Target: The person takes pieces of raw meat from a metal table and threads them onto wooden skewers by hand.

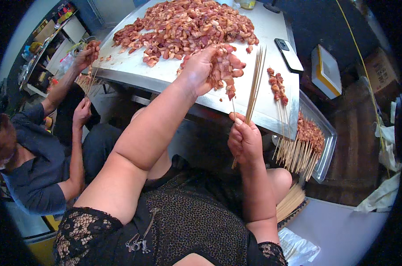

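Observation:
My left hand (201,71) is above the front edge of the metal-topped table (174,78), closed around several raw meat pieces (226,63). A thin bamboo skewer (233,105) runs from the lowest piece down to my right hand (245,139), so meat seems to sit on its upper end. Pinching that skewer near the thumb, my right hand also grips a bundle of bare bamboo skewers (255,86), which stand nearly upright, points up. My left fingertips are partly hidden by the meat. Right of the bundle, two loaded meat skewers (277,84) lie on the table.
A large heap of cut meat (187,26) covers the table's back. A phone (288,55) lies by the right edge. Below it, a metal tray (327,156) holds many finished skewers (309,133). Loose sticks (292,201) lie lower right. A co-worker (38,159) holds skewers at left.

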